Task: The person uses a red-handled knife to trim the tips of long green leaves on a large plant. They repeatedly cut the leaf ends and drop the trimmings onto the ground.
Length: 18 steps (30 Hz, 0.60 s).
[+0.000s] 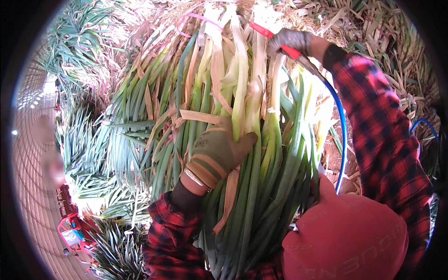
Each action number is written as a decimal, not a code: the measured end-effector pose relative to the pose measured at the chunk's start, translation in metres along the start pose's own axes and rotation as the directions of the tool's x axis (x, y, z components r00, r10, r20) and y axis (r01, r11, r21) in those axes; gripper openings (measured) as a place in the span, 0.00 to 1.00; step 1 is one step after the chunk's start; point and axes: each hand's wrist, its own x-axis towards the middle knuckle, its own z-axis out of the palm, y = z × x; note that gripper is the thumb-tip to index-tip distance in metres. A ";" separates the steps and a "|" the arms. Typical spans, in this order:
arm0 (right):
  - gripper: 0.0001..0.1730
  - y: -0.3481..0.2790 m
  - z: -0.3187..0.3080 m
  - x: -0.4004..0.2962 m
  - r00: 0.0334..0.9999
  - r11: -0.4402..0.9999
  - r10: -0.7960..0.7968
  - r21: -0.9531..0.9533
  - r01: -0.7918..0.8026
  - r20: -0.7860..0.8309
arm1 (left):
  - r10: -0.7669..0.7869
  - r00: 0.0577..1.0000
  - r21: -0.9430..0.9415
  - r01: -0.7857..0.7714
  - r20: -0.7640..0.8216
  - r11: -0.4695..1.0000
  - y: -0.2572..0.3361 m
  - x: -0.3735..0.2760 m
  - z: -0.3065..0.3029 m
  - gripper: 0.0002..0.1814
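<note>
Long green onions [241, 87] with white shanks at the top and green leaves below lie in front of me. My left hand [224, 150], in a grey-green knit glove, rests over the stalks at mid-length, thumb spread apart from the fingers; whether it grips any is unclear. At upper right my right hand [290, 42], in a grey glove, is closed around a red-handled tool [260, 29] with a blue hose [339, 115] attached at its lower end. The tool's tip lies near the white shanks and is blurred by glare. A pink tie [189, 17] loops near the top.
More onions [80, 140] are piled at the left, with dry leaves and stalks [378, 52] at upper right. A red cap [346, 234] fills the lower right. Red-framed equipment [71, 234] stands at lower left, near blurred shapes.
</note>
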 end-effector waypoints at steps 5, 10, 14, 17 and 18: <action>0.19 -0.001 0.031 -0.073 0.990 0.951 -0.058 -0.294 0.095 0.132 | 0.238 0.942 0.214 -0.189 -0.236 0.958 -0.009 -0.004 -0.026 0.26; 0.24 0.010 0.063 -0.169 0.989 0.980 -0.025 -0.191 0.054 0.147 | 0.120 0.784 -0.250 -0.333 -0.610 0.909 -0.108 0.074 -0.044 0.14; 0.25 -0.010 0.075 -0.199 0.939 0.997 0.072 -0.003 -0.076 0.336 | -0.269 0.797 -0.167 0.211 -0.541 0.963 -0.206 0.135 -0.060 0.16; 0.24 -0.016 0.079 -0.208 0.950 0.997 0.070 -0.005 -0.072 0.305 | -0.281 0.828 0.013 0.328 -0.486 0.945 -0.237 0.175 -0.051 0.25; 0.22 -0.018 0.079 -0.208 0.943 0.994 0.105 0.007 -0.113 0.316 | -0.238 0.852 0.079 0.308 -0.466 0.948 -0.238 0.183 -0.050 0.28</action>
